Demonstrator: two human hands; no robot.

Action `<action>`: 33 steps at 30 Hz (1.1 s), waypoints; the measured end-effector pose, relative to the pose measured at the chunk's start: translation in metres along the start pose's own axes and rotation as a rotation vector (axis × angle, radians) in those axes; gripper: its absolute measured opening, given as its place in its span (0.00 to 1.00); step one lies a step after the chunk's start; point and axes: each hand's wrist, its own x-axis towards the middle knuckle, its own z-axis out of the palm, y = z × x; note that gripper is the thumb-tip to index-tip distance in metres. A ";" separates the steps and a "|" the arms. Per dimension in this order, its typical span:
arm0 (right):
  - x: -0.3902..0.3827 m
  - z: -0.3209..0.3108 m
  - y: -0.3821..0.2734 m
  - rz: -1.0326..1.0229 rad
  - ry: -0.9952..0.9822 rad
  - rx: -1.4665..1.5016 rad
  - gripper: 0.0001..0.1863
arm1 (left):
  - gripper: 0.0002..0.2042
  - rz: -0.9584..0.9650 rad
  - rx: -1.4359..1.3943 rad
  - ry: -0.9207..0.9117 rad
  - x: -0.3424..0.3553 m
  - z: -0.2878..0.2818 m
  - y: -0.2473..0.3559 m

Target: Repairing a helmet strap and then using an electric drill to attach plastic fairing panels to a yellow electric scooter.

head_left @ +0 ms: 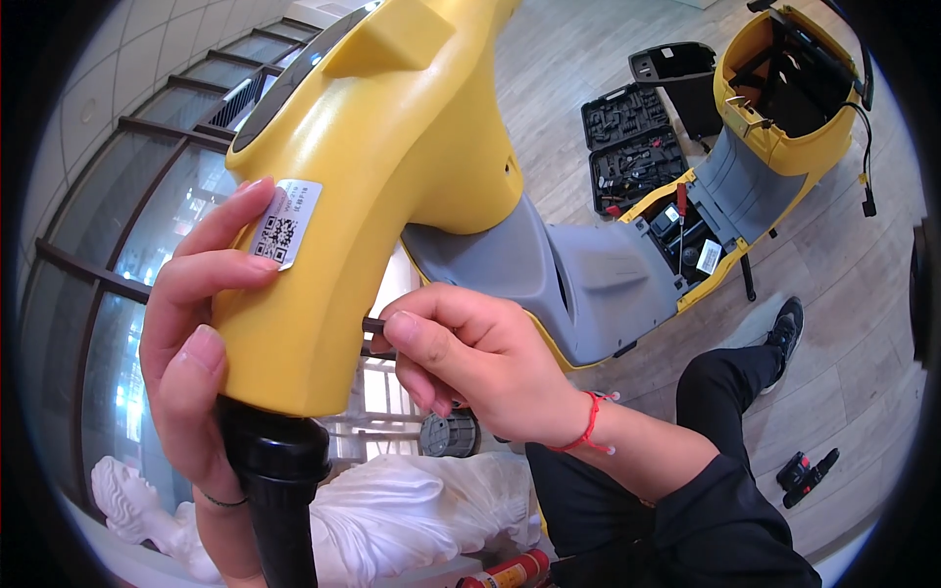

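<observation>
A yellow scooter handlebar cover point(333, 255) fills the upper left, with a black handgrip point(270, 461) coming out of its lower end. My left hand point(181, 323) is wrapped round the cover's outer side, fingertips beside and on a white label point(287, 223). Close to the cover's inner edge, my right hand point(490, 367) pinches a short dark rod-like piece point(373, 325) between thumb and forefinger. The tip of that piece meets the cover's edge; whether it goes inside is hidden. Most of the piece is covered by my fingers.
The scooter's grey footboard point(608, 274) leads to an open compartment holding a red-handled screwdriver point(682, 211). A black toolbox point(627, 147) lies open on the floor. A white statue point(412, 510), fire extinguisher point(510, 570) and black-and-red tool point(809, 478) are lower down.
</observation>
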 end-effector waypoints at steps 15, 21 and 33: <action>0.004 0.006 -0.001 0.143 -0.011 0.093 0.19 | 0.20 0.019 -0.034 0.012 0.000 0.002 -0.001; -0.004 0.010 0.000 0.034 0.071 0.159 0.11 | 0.20 0.025 -0.005 0.005 0.000 0.002 0.000; -0.006 0.001 0.010 -0.124 0.048 -0.043 0.10 | 0.20 -0.008 -0.017 0.005 0.001 0.001 0.002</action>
